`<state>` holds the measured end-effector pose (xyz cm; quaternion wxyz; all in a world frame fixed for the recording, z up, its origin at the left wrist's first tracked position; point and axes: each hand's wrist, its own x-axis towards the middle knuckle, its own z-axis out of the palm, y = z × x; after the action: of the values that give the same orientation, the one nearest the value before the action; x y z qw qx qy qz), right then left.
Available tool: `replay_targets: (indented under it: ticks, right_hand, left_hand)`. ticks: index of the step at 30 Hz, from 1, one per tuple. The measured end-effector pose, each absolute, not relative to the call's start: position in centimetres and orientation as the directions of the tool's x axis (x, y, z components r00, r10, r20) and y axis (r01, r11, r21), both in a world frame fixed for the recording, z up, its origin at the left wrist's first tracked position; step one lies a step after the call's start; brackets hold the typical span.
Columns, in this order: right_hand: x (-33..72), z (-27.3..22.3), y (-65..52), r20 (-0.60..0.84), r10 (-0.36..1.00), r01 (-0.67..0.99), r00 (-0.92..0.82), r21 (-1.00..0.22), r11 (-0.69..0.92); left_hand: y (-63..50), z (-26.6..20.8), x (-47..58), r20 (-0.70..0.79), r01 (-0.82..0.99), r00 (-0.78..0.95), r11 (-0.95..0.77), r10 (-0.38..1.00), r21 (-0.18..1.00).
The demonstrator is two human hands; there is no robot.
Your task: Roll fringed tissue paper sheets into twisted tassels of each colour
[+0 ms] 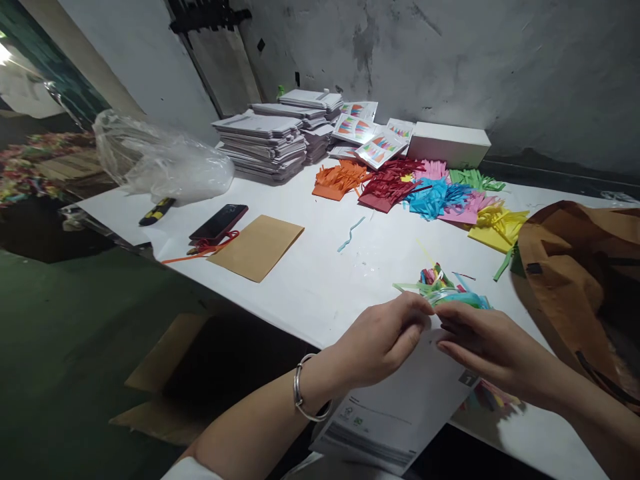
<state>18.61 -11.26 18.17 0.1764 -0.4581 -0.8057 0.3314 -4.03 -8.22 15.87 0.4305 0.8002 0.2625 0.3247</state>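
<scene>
My left hand (383, 343) is closed, thumb and forefinger pinching the top edge of a white printed packet (385, 417) that hangs over the table's front edge. My right hand (493, 340) meets it from the right, its fingers curled at the same edge; some of its fingertips are hidden. Just behind both hands sticks up a bunch of multicoloured tissue-paper strips (435, 277), with shiny clear plastic about it. More coloured fringe (493, 395) shows under my right wrist.
Fringed tissue bundles (385, 187) in several colours lie across the white table (280, 300). Behind them stand stacked white packets (260, 147) and a white box (450, 143). Leftward are brown card (260, 247), a phone (220, 221), a cutter (157, 212) and plastic bag (160, 157). A brown bag (560, 267) sits right.
</scene>
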Motion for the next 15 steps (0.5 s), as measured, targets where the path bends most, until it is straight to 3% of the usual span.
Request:
replay_targets:
  ticks: [2, 8, 15]
  right_hand:
    - [18.8, 18.0, -11.4, -0.013, 0.857, 0.653, -0.516, -0.653, 0.383]
    - [18.9, 16.6, -11.6, 0.154, 0.845, 0.765, -0.513, -0.363, 0.531]
    - [18.8, 16.8, -11.7, 0.147, 0.868, 0.772, -0.474, -0.404, 0.49]
  left_hand:
    - [-8.2, 15.9, -4.0, 0.293, 0.145, 0.649, -0.492, 0.702, 0.858]
    - [-8.2, 16.1, -3.8, 0.272, 0.178, 0.659, -0.497, 0.701, 0.849]
    - [-7.9, 16.4, -3.8, 0.25, 0.193, 0.688, -0.504, 0.682, 0.842]
